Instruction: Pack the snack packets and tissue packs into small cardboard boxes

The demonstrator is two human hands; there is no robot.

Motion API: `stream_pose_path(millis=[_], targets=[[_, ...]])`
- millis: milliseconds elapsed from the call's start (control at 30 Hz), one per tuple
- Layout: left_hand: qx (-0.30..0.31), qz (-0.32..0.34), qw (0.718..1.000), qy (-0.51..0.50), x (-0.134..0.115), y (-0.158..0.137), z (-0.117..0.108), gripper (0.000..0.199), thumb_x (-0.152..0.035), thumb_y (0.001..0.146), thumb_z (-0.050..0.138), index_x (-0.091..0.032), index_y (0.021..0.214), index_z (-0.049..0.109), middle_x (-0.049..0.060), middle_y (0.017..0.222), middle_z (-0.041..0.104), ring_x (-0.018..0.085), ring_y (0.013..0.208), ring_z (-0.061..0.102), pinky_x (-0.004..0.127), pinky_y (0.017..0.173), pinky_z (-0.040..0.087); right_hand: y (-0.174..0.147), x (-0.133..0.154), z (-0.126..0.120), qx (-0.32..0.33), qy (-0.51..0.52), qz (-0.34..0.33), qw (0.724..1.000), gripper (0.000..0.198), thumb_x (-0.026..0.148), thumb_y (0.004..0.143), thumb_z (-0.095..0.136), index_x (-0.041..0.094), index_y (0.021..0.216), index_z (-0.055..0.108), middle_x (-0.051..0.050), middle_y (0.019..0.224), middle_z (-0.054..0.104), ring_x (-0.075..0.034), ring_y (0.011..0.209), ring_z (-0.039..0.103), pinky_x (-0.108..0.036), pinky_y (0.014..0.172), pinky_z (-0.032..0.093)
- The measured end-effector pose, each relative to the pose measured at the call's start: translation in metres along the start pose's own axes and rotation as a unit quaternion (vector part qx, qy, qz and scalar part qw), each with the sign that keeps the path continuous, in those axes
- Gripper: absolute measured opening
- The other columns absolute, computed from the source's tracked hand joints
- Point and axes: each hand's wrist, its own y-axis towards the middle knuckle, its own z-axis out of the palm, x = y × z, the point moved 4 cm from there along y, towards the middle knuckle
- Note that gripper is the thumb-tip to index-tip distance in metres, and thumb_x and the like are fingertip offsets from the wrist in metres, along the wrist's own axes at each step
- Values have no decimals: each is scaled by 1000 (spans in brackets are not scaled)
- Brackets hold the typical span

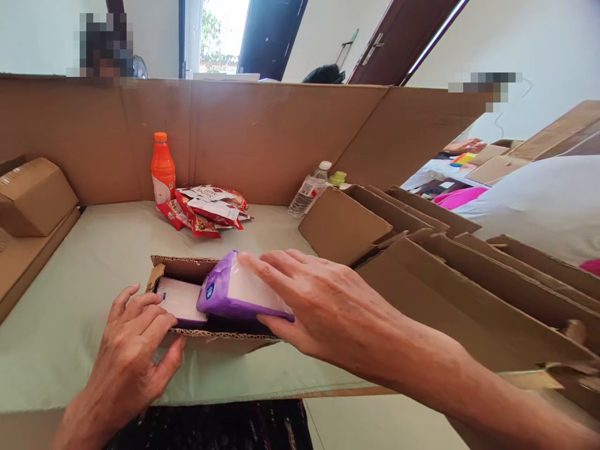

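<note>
A small open cardboard box point(225, 340) stands near the table's front edge. Inside its left part lies a tissue pack point(180, 299) with a pale face and purple sides. My right hand point(314, 300) grips a second purple-and-white tissue pack point(257, 290), fingers over the top and thumb along the near lower edge. This pack is tilted, partly above the box opening, its left end against the first pack. My left hand point(135, 344) holds the box's front left corner, fingers over the rim and thumb outside the front wall. The box's right end is hidden behind my right hand.
Behind the box are an orange bottle point(163, 169), red snack packets point(209, 209) and a clear plastic bottle point(309, 190). Upright cardboard pieces point(450, 300) crowd the right; a closed carton point(40, 194) sits left. A tall cardboard wall point(262, 137) bounds the back.
</note>
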Motion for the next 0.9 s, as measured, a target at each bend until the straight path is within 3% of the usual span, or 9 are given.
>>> stream_pose_path(millis=[233,333,467,667,767,900], targets=[[5,-12,1000,-13,0,-2,3,6,-16,93,59,-20,89,61,1,81,70,25,104,64,53,111,39,6,10,-20,15,-50,-38,998,58,29,78,72,18,132,55,-10,102,68,-26,82,63,-37,72,47],[4,-12,1000,-17,0,-2,5,7,-16,93,59,-19,87,61,2,80,69,26,102,64,54,109,40,17,10,-18,56,-46,-56,996,50,28,78,73,18,125,59,-9,98,68,-24,80,62,-35,69,44],[3,-10,1000,-20,0,-4,5,9,-16,93,59,-17,85,62,3,80,69,26,102,64,55,108,41,33,6,-14,97,-40,-72,992,54,27,79,73,17,130,58,-9,100,69,-23,80,63,-33,70,42],[6,1,1000,-31,1,-3,5,11,-16,93,59,-16,83,63,3,79,69,27,101,65,55,108,41,54,7,-22,227,1,-110,968,23,12,74,71,20,95,67,-2,78,65,-21,70,60,-32,64,38],[7,0,1000,-27,3,-2,7,11,-16,93,59,-16,83,63,4,80,69,27,100,65,55,107,42,62,12,-21,264,7,-94,960,19,10,76,70,20,92,68,-4,82,66,-22,76,62,-31,67,40],[-1,2,1000,-28,2,-2,8,11,-16,93,58,-16,83,63,4,79,69,27,98,65,55,105,43,63,14,-16,259,3,-60,964,23,17,80,72,18,103,67,-8,93,68,-24,85,64,-32,70,43]])
